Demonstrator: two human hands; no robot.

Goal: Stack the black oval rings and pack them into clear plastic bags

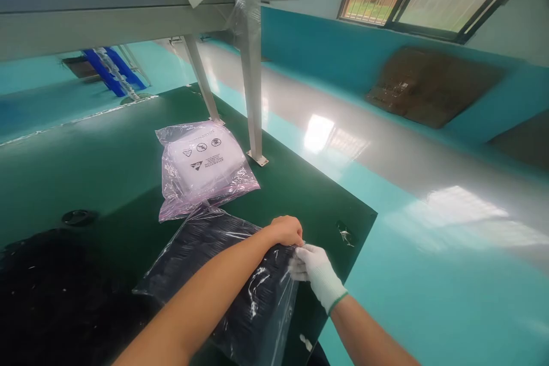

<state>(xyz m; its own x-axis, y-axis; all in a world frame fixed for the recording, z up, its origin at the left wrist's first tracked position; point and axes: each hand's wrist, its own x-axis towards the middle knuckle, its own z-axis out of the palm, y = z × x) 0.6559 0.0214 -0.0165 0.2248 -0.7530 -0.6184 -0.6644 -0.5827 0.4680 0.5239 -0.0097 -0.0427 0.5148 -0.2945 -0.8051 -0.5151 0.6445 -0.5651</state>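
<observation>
On the green worktop (291, 189), near its corner, lies a clear plastic bag (257, 297) with dark contents, its far end meeting a pinkish bag (206, 160). Both hands are at its right edge: the bare left hand (287, 231) and the gloved right hand (312, 267) appear to pinch the film between thumb and fingers, 1 beside the other. The contents cannot be identified. Judging by creases and glare, the film is thin, soft and slippery; the load seems pliable, weight undetermined. Recommended hold: edge pinch for fine handling; for lifting, 2 hands beneath the filled part, as film alone could tear.
</observation>
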